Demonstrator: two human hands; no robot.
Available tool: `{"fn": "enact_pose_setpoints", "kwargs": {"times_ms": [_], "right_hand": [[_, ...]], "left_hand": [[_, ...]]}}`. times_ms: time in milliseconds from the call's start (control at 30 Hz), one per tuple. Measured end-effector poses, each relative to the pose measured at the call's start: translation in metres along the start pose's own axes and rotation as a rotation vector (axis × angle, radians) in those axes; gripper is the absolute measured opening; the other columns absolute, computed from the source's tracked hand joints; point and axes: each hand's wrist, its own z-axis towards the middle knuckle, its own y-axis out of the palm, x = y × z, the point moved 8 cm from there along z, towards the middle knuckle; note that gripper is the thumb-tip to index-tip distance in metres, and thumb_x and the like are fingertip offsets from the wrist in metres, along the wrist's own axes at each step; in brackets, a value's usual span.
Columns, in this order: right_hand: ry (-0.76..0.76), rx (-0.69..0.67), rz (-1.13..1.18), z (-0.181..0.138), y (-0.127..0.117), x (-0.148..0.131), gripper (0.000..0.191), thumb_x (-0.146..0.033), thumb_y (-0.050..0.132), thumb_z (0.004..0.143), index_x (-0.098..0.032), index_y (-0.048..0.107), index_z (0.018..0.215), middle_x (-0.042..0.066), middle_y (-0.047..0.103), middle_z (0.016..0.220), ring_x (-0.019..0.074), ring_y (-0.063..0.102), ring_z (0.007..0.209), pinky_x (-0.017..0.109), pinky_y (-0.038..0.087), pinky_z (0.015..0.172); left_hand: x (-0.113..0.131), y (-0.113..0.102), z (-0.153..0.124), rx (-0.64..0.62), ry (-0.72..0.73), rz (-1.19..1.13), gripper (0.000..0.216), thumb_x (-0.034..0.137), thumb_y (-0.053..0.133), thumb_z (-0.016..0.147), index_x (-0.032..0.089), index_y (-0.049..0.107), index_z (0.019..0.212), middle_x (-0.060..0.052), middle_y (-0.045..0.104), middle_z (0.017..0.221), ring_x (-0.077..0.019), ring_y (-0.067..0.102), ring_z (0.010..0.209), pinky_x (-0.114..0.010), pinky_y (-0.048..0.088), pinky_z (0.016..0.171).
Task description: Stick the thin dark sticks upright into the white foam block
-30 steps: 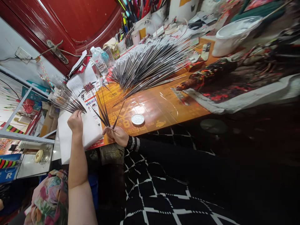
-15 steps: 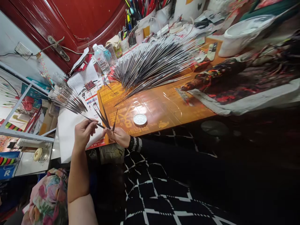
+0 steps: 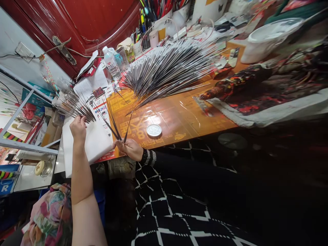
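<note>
My right hand (image 3: pixel 131 149) is closed around the lower ends of a few thin dark tapered sticks (image 3: pixel 115 128), which fan upward from the fingers over the table's front edge. Farther left, my left hand (image 3: pixel 79 129) is pinched at the near side of a row of similar dark sticks (image 3: pixel 77 105). A stick seems to be between its fingertips, though it blends with the row. Those sticks lie on white foam-like sheeting (image 3: pixel 84 140). A large pile of the same sticks (image 3: pixel 166 68), pale at their far ends, spreads across the back of the table.
A small round white lid (image 3: pixel 154 130) lies on the orange-covered table (image 3: pixel 179 119). Behind stand a water bottle (image 3: pixel 111 63) and pen-filled cups (image 3: pixel 164 20). A white tub (image 3: pixel 269 41) and a paint-stained cloth (image 3: pixel 246 116) are at right; a metal frame (image 3: pixel 19 111) borders the left.
My left hand has moved left and up, away from my right hand, carrying a dark stick to the row on the white sheeting. My right hand stays nearly still with its sticks.
</note>
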Motion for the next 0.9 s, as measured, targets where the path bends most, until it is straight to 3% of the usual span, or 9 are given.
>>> {"fn": "enact_pose_setpoints", "kwargs": {"times_ms": [167, 333, 500, 600, 667, 800, 900], "right_hand": [[-0.005, 0.001, 0.001, 0.000, -0.001, 0.001, 0.058, -0.069, 0.050, 0.091, -0.011, 0.058, 0.088, -0.006, 0.027, 0.056, 0.0054, 0.029, 0.046, 0.021, 0.025, 0.046], [0.014, -0.011, 0.029, 0.000, 0.002, 0.000, 0.061, -0.072, 0.051, 0.089, -0.011, 0.058, 0.088, -0.006, 0.025, 0.056, 0.0051, 0.027, 0.045, 0.021, 0.024, 0.046], [0.010, -0.031, 0.000, 0.001, 0.004, -0.005, 0.064, -0.074, 0.050, 0.088, -0.010, 0.059, 0.088, -0.006, 0.025, 0.055, 0.0058, 0.027, 0.046, 0.021, 0.025, 0.047], [0.023, -0.037, -0.006, 0.000, 0.006, -0.007, 0.066, -0.075, 0.050, 0.087, -0.010, 0.059, 0.088, -0.006, 0.026, 0.055, 0.0059, 0.028, 0.046, 0.021, 0.025, 0.047], [0.038, -0.045, -0.005, 0.000, 0.007, -0.008, 0.067, -0.076, 0.050, 0.086, -0.010, 0.059, 0.088, -0.006, 0.026, 0.055, 0.0057, 0.029, 0.046, 0.021, 0.024, 0.046], [0.061, -0.071, -0.022, -0.001, 0.010, -0.008, 0.065, -0.075, 0.050, 0.087, -0.010, 0.058, 0.085, -0.006, 0.026, 0.054, 0.0051, 0.028, 0.045, 0.020, 0.023, 0.044], [0.064, -0.093, -0.022, -0.002, 0.011, -0.008, 0.064, -0.073, 0.051, 0.088, -0.010, 0.059, 0.086, -0.006, 0.027, 0.054, 0.0050, 0.028, 0.046, 0.019, 0.024, 0.044]], "left_hand": [[-0.003, 0.010, -0.003, -0.019, -0.021, 0.024, 0.019, 0.028, 0.054, 0.091, 0.020, 0.063, 0.076, 0.003, 0.064, 0.059, -0.0111, 0.056, 0.051, -0.023, 0.045, 0.065], [-0.009, 0.017, -0.006, -0.070, -0.072, 0.024, 0.020, 0.028, 0.052, 0.091, 0.020, 0.063, 0.077, 0.002, 0.068, 0.065, -0.0111, 0.056, 0.049, -0.024, 0.045, 0.065], [-0.002, 0.004, -0.008, -0.042, -0.039, 0.201, 0.024, 0.033, 0.058, 0.089, 0.021, 0.066, 0.070, 0.000, 0.058, 0.052, -0.0162, 0.058, 0.057, -0.027, 0.042, 0.067], [0.013, -0.007, -0.020, 0.002, -0.015, 0.167, 0.021, 0.035, 0.064, 0.086, 0.020, 0.069, 0.072, -0.002, 0.063, 0.060, -0.0162, 0.059, 0.061, -0.028, 0.041, 0.065], [0.027, -0.002, -0.034, -0.110, -0.024, -0.051, 0.019, 0.034, 0.064, 0.085, 0.018, 0.071, 0.077, -0.002, 0.065, 0.064, -0.0136, 0.057, 0.057, -0.026, 0.042, 0.060], [0.070, 0.024, -0.075, -0.549, -0.079, -0.655, 0.021, 0.034, 0.064, 0.085, 0.017, 0.071, 0.095, -0.002, 0.067, 0.072, -0.0099, 0.056, 0.052, -0.023, 0.043, 0.047], [0.091, 0.025, -0.092, -0.646, -0.076, -0.809, 0.021, 0.036, 0.068, 0.084, 0.016, 0.071, 0.092, -0.001, 0.065, 0.069, -0.0090, 0.056, 0.053, -0.021, 0.044, 0.046]]}}
